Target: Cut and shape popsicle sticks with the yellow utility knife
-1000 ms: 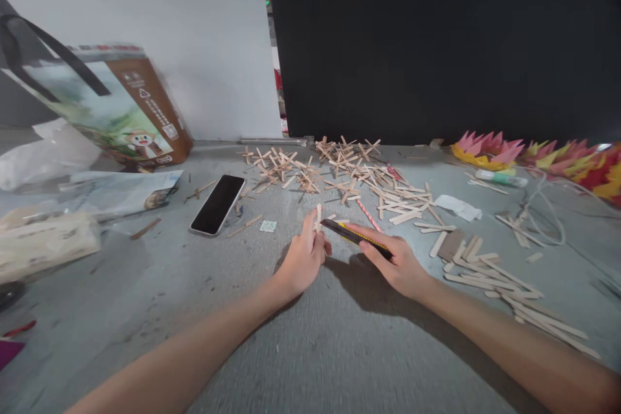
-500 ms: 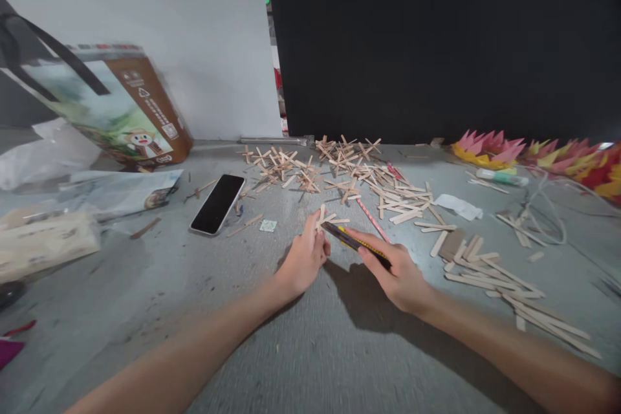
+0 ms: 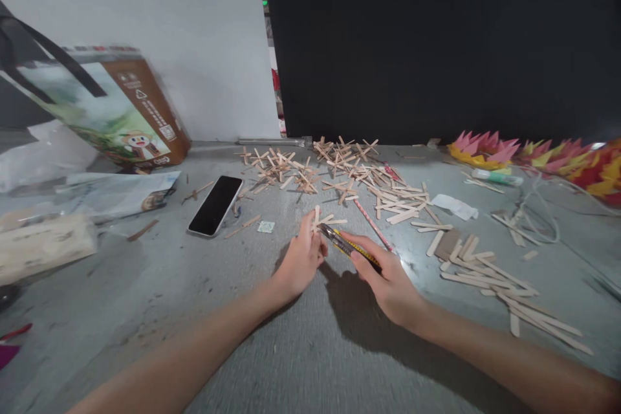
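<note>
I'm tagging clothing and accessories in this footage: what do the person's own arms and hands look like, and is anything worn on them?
Both forearms are bare as far as the picture shows: no sleeves, gloves, watch, bracelet or rings are visible. The left hand and right hand are uncovered, with short, unpainted-looking nails. Each arm enters from a lower corner of the picture; the upper arms are out of view, so sleeves higher up cannot be ruled out.

A grey concrete floor (image 3: 310,349) runs back to a white wall (image 3: 145,26). Beside it stands a large black panel (image 3: 436,45).
</note>
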A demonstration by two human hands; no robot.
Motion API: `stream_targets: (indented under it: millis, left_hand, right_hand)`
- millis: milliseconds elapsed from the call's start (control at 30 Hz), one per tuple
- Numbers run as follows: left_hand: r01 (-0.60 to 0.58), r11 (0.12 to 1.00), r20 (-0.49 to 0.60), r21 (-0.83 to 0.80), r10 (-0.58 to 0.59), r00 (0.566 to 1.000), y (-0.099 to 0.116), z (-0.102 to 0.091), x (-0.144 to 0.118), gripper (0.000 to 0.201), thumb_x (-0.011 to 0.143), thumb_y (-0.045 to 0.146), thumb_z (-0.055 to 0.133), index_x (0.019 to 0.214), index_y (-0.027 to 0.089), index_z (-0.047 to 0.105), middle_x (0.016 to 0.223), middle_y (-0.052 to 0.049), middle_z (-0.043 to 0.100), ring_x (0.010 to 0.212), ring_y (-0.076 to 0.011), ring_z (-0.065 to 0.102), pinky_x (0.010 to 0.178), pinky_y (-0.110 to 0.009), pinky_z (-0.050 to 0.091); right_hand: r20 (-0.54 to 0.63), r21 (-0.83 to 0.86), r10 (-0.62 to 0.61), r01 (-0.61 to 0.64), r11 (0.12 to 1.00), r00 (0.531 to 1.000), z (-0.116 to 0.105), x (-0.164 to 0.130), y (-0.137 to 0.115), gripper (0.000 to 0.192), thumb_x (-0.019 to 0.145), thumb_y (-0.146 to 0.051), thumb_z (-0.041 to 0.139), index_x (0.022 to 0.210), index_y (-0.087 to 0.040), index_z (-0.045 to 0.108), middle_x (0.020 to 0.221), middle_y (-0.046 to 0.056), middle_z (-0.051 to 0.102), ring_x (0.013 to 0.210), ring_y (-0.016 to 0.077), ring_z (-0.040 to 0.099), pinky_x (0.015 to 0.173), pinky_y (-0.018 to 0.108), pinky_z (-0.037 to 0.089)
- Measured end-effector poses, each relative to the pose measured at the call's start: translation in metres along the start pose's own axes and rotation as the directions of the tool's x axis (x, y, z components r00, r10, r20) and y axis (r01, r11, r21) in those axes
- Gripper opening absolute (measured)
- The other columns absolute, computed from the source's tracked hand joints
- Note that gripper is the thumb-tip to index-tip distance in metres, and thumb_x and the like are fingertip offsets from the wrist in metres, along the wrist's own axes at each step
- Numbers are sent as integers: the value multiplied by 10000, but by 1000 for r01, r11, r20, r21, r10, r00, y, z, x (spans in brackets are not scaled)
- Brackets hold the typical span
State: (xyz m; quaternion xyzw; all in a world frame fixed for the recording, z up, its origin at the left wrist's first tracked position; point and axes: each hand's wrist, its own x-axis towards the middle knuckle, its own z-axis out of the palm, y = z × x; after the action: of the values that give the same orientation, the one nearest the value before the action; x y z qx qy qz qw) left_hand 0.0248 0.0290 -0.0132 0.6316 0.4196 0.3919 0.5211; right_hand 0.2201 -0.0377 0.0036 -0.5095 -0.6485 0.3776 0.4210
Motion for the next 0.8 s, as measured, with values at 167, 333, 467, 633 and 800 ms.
stream_targets:
  millis: [167,333,467,633,800]
  left_hand:
    - [-3,1000,-7,17,3,1000,0,0,0,630,1082,533,393,1594,183,282,722,30,564,547,-127,465,507,-223,368]
    - [-6,1000,-31,-18,5,1000,2,1,0,590,1082,490,413,1573,186,293,714,41,550,519,-113,435,497,-213,356]
    - [30,999,-53,-40,-32,998,8,1,0,527,1073,478,439,1503,194,328,710,52,546,495,-100,427,476,-199,342]
    - [46,998,-48,-34,-47,998,10,0,0,472,1073,475,430,1447,207,324,715,62,549,486,-88,424,465,-182,339]
    - [23,999,-28,-28,-24,999,9,0,0,531,1073,518,412,1476,196,287,717,60,552,497,-94,437,461,-185,341]
  right_hand:
    - [-1,172,97,-95,980,995,4,0,1,479,1059,-509,525,1430,-236,658,726,-2,546,620,158,449,576,287,372]
    - [8,406,209,-194,893,978,6,5,2,524,982,-540,643,1369,-192,694,605,-66,366,542,121,300,504,259,228]
    - [32,544,227,-207,813,973,4,9,5,573,937,-539,702,1349,-141,693,585,-80,326,521,109,260,494,259,164]
    - [-81,364,71,-36,931,994,1,7,13,489,1035,-513,602,1417,-216,674,619,-52,391,563,130,336,522,268,251]
    - [-52,184,-4,14,983,999,-3,5,14,480,1068,-514,540,1451,-253,663,670,-13,507,619,168,471,585,296,411]
